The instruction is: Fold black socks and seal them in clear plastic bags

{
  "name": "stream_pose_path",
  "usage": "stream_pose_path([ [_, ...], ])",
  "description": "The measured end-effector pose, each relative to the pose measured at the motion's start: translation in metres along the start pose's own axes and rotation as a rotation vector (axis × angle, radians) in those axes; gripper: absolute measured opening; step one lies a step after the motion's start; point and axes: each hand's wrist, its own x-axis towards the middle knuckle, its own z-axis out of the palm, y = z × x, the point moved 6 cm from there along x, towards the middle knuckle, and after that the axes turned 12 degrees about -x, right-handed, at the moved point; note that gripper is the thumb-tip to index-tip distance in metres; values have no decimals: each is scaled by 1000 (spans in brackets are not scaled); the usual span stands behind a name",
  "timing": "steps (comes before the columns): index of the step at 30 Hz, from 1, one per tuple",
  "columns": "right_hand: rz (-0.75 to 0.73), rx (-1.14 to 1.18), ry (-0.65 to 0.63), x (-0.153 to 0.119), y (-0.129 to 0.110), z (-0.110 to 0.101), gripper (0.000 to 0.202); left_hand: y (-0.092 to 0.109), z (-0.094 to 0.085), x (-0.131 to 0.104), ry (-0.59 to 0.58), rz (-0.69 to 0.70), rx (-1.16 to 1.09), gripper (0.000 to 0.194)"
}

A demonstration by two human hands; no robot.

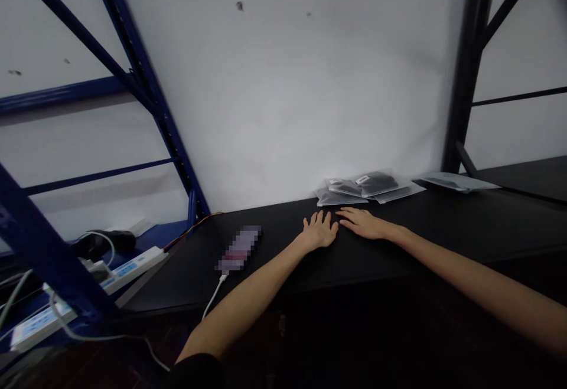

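My left hand [319,231] lies on the black shelf [283,268] with its fingers spread, holding nothing. Just to its right, my right hand [364,224] rests palm down on the same surface, fingers stretched out toward the left hand. Behind both hands, against the wall, is a pile of clear plastic zip bags [376,185] with dark contents and small white labels. A phone [240,248], its screen blurred out, lies left of my left hand with a white charging cable [212,298] plugged into its lower end.
Blue rack posts [150,88] stand at the left and a dark post [463,76] at the right. A white power strip [133,266] with cables sits on the blue shelf at left. Another flat plastic bag [456,182] lies farther right. A white wall [301,94] closes the back.
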Motion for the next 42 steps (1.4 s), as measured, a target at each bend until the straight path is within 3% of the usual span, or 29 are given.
stream_pose_path([
  [42,-40,-124,-75,-2,-2,-3,68,6,-7,-6,30,38,155,74],
])
